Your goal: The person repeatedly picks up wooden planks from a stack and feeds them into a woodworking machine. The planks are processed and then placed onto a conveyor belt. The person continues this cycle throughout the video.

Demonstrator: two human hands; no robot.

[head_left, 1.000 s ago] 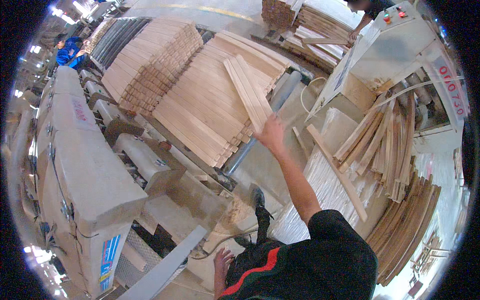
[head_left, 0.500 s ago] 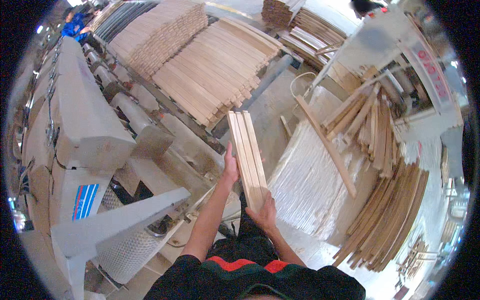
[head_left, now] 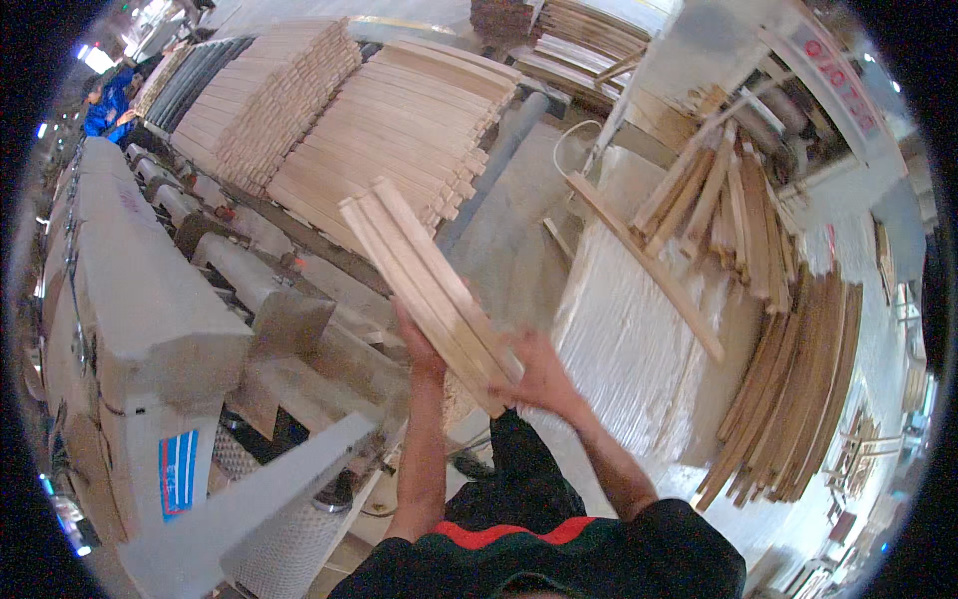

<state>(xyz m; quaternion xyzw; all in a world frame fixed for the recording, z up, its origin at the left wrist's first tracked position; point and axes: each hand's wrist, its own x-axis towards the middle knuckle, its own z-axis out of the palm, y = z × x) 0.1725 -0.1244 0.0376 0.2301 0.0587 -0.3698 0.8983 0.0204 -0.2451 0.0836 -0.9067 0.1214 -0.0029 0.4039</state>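
Head view: two bare hands hold what look like three pale wooden strips (head_left: 431,295) before the person's body, the right hand (head_left: 544,374) with fingers closed on the near end, the left hand (head_left: 423,344) gripping farther along, its fingers mostly hidden underneath. Handling them well calls for even squeezing, edges flush and far ends supported, so none slides. Beyond are one single batten (head_left: 647,268) at right, two strip stacks, a low stack (head_left: 399,130) and a taller stack (head_left: 264,110), and one co-worker (head_left: 108,115) far left.
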